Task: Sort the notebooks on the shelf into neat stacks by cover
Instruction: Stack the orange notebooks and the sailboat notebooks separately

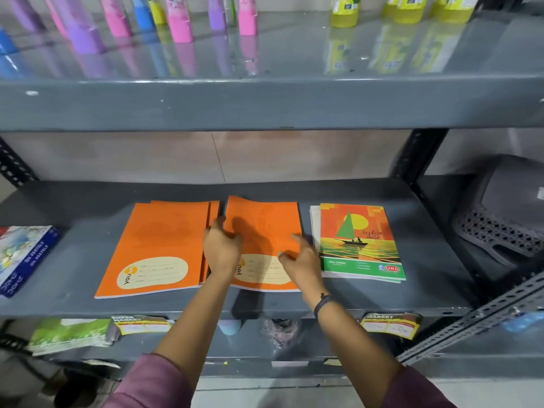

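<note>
While both hands work the middle orange notebook [265, 231] on the grey shelf [73, 260], it sits between a left orange stack [156, 245] and the sailboat-cover stack [359, 240] at right. Left hand [220, 248] grips the notebook's left edge, thumb on top; fingers underneath hidden. Right hand [300, 254] lies spread over the cover's lower right, fingers loose, pinching nothing visible. Far left corner of the notebook is curled up off the shelf. Left stack is fanned, lower copies showing along its right side.

Risks, as judged: sliding the notebook left could catch the fanned edges and push them further askew. The thin cover may crease at the lifted corner. Right hand sits close to the sailboat stack; a careless sweep could nudge it crooked.
</note>
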